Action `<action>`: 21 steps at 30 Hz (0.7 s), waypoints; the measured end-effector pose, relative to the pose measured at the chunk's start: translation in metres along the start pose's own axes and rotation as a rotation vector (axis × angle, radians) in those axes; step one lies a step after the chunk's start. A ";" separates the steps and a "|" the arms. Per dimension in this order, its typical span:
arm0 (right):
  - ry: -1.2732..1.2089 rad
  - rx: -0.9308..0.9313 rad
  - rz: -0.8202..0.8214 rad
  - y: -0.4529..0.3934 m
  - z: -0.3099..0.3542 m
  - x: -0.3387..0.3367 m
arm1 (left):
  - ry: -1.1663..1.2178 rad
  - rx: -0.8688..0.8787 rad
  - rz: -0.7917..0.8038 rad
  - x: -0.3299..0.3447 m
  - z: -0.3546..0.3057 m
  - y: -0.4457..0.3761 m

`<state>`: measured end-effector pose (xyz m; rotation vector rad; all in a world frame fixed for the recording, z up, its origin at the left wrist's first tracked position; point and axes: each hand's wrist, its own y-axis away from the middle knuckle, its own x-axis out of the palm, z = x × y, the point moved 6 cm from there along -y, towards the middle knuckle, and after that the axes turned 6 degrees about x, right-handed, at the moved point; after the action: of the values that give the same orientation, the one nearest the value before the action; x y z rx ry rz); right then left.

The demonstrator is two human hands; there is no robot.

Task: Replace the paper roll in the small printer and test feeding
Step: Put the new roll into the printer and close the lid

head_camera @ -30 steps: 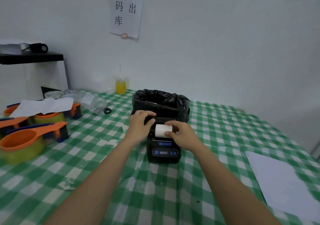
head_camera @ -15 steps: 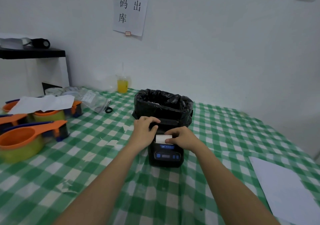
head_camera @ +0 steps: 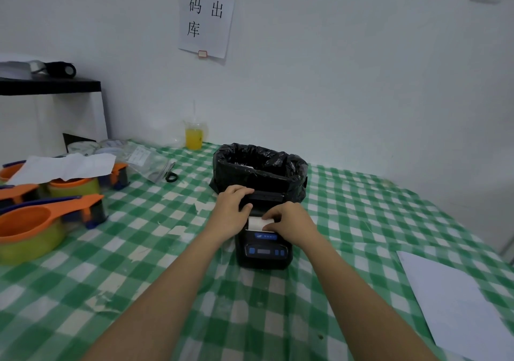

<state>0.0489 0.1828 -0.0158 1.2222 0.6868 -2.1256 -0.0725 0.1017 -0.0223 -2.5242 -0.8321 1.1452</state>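
Observation:
A small black printer with blue buttons stands on the green checked tablecloth at the middle of the view, its lid open toward the back. A white paper roll sits low in the printer's open bay. My right hand rests on the roll's right side with fingertips pressing on its top. My left hand grips the printer's left upper edge, thumb at the bay's rim. Most of the roll is hidden by my right hand.
A small bin lined with a black bag stands right behind the printer. Orange and green scoops and containers crowd the left. A cup of yellow drink stands by the wall. A white sheet lies at the right.
The paper roll has gone from above the bay down into it, with my right hand following and pressing on it. My left hand has stayed on the printer.

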 end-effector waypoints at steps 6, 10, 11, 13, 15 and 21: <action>0.101 -0.149 -0.083 0.006 0.005 0.001 | 0.036 0.009 -0.022 -0.001 0.000 0.001; 0.137 -0.178 -0.101 0.008 0.009 0.000 | 0.041 0.011 -0.033 -0.002 0.000 0.001; 0.150 -0.188 -0.099 0.009 0.010 0.000 | 0.042 0.014 -0.039 -0.002 0.000 0.001; 0.179 -0.207 -0.098 0.009 0.013 0.000 | 0.042 0.015 -0.042 -0.002 0.001 0.000; 0.172 -0.199 -0.092 0.009 0.013 -0.001 | 0.042 0.010 -0.039 -0.001 0.000 0.001; 0.077 -0.131 -0.023 0.006 0.010 0.000 | 0.044 0.011 -0.029 -0.002 0.000 0.001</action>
<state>0.0469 0.1719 -0.0120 1.2347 0.8641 -2.0263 -0.0730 0.1002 -0.0216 -2.5111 -0.8459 1.0778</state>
